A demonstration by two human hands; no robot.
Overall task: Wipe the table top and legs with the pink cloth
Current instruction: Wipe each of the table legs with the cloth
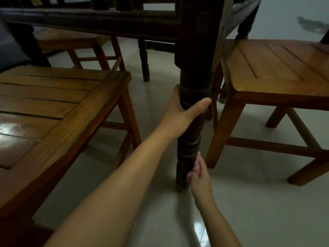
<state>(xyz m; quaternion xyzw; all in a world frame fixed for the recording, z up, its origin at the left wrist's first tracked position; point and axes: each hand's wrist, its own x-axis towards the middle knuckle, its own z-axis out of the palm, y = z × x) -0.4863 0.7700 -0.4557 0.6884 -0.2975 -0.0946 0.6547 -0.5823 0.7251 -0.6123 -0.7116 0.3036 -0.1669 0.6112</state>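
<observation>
Dark turned table leg [191,139], upright on pale tiled floor [160,202]. Left hand [181,114]: grip wrapped around the leg's upper ringed section, thumb across the front. Right hand [200,179]: grip closed on pink cloth [197,164], pressed against the leg's lower part, near its foot. Slatted wooden chairs: one [53,107] left of the leg, one [277,72] right.

Dark turned wooden table leg [191,122], glossy slatted wooden stools [277,68], soft pink cloth [197,164], shiny floor tiles [160,211]
</observation>
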